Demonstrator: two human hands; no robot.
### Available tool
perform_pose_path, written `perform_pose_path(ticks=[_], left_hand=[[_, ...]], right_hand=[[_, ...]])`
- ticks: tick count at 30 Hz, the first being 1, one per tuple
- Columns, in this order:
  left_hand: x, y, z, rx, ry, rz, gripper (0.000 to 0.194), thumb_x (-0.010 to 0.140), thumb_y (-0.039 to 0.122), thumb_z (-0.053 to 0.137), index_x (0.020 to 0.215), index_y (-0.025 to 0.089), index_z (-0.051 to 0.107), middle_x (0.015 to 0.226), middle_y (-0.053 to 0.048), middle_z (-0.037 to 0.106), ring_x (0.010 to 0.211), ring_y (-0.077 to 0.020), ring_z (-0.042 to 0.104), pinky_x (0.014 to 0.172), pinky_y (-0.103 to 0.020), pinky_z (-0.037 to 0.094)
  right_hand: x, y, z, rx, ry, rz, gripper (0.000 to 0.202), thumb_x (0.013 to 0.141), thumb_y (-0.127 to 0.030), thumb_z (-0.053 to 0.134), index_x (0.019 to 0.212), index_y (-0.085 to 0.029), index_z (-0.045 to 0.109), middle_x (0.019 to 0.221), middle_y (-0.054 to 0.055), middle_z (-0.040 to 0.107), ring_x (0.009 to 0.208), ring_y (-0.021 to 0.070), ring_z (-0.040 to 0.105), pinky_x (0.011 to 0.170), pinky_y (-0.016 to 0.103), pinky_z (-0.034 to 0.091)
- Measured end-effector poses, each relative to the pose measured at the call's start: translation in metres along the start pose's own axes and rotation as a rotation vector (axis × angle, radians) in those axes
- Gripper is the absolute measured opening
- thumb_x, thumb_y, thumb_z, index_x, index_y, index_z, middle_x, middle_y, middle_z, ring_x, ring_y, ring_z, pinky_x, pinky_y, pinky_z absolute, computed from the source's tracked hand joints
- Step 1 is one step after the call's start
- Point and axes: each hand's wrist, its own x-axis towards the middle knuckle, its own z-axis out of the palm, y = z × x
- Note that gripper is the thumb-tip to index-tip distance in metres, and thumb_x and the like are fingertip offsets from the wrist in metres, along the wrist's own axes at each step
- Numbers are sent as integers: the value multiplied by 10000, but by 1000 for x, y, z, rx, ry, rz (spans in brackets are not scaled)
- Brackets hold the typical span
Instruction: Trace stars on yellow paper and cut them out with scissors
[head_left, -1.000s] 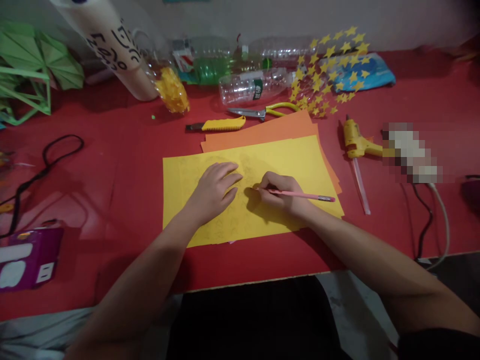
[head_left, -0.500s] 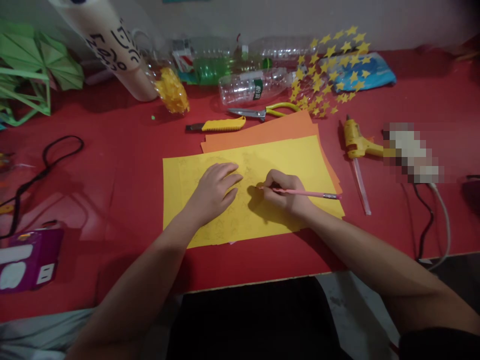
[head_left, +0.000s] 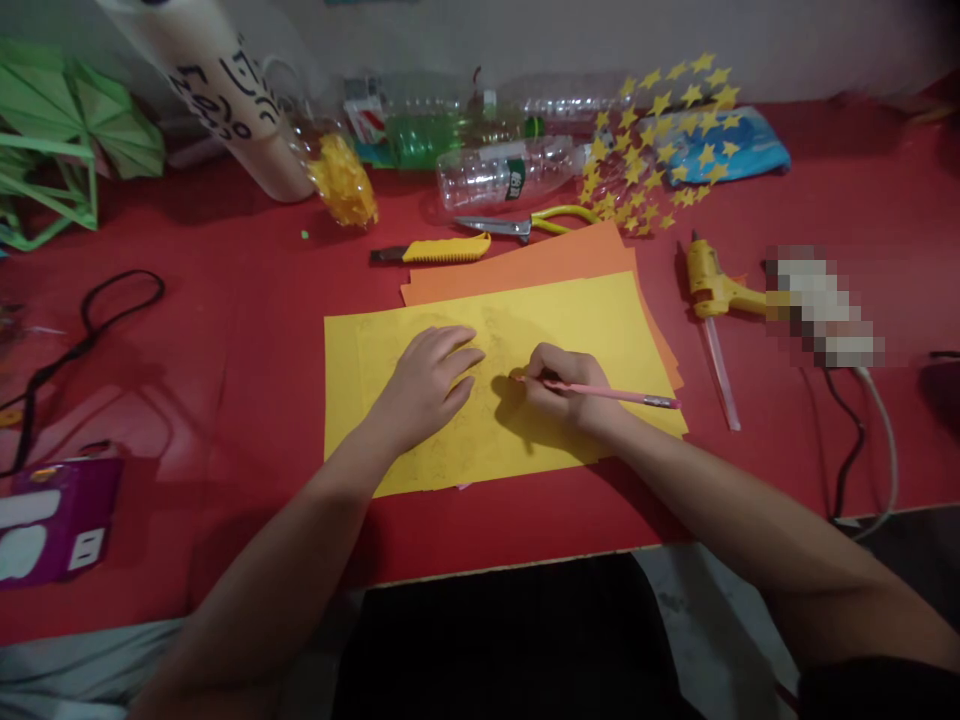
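The right hand (head_left: pixel 571 406) and pink pencil (head_left: pixel 616 394) have shifted slightly rightward

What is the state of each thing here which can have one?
Yellow paper: flat, faintly marked
Pencil: tilted, tip toward the paper
Left hand: open, resting on the paper
Right hand: closed around the pencil
Utility knife: lying flat
Clear bottle: lying on its side
Glue gun: lying down, glue stick protruding
White tumbler: upright

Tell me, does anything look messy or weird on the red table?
Yes, a little: the orange paper sits crooked under the yellow paper, its edges poking out at the back and right. A tiny green speck lies alone on the red table. I see no spill.
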Motion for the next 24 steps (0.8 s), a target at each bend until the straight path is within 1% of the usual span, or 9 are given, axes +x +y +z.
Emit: perform_pose_path(ticks=[2, 7, 10, 14, 18, 24], left_hand=[[0, 0, 0, 4, 3, 0, 239, 927, 196, 446, 1090, 155, 615, 1274, -159, 593, 1202, -296, 534, 1029, -519, 429], [0, 0, 0, 11, -2, 3, 229, 923, 197, 458, 1084, 164, 618, 1274, -152, 594, 1197, -292, 539, 1027, -514, 432], [0, 0, 0, 6, 3, 0, 230, 922, 195, 454, 1081, 170, 619, 1267, -146, 596, 1192, -288, 542, 1029, -508, 431], [0, 0, 1, -4, 7, -6, 232, 924, 199, 448, 1082, 190, 617, 1253, -131, 601, 1184, -280, 544, 1029, -511, 426], [0, 0, 1, -5, 8, -6, 231, 925, 203, 450, 1082, 177, 617, 1259, -142, 598, 1189, -285, 539, 1028, -511, 429], [0, 0, 1, 11, 0, -10, 237, 927, 206, 445, 1093, 191, 614, 1274, -133, 594, 1201, -284, 538, 1031, -520, 430]], right_hand=[[0, 1, 1, -18, -7, -26, 159, 749, -165, 535, 663, -229, 418, 547, -34, 442, 538, 116, 404, 465, 248, 304], [0, 2, 3, -31, 22, -134, 121, 762, -225, 496, 667, -229, 420, 579, -42, 453, 519, 103, 377, 487, 252, 295], [0, 1, 3, -37, 13, -189, 112, 761, -234, 482, 665, -229, 425, 585, -39, 451, 517, 106, 376, 498, 260, 298], [0, -2, 3, -53, -11, -178, 114, 764, -261, 488, 669, -231, 433, 598, -29, 458, 529, 114, 388, 509, 269, 308], [-1, -3, 2, -54, -39, -178, 113, 773, -259, 485, 676, -233, 433, 603, -26, 460, 528, 117, 390, 510, 271, 313], [1, -3, 1, -71, -51, -276, 109, 784, -222, 491, 684, -229, 448, 595, -34, 453, 525, 112, 403, 518, 260, 315]])
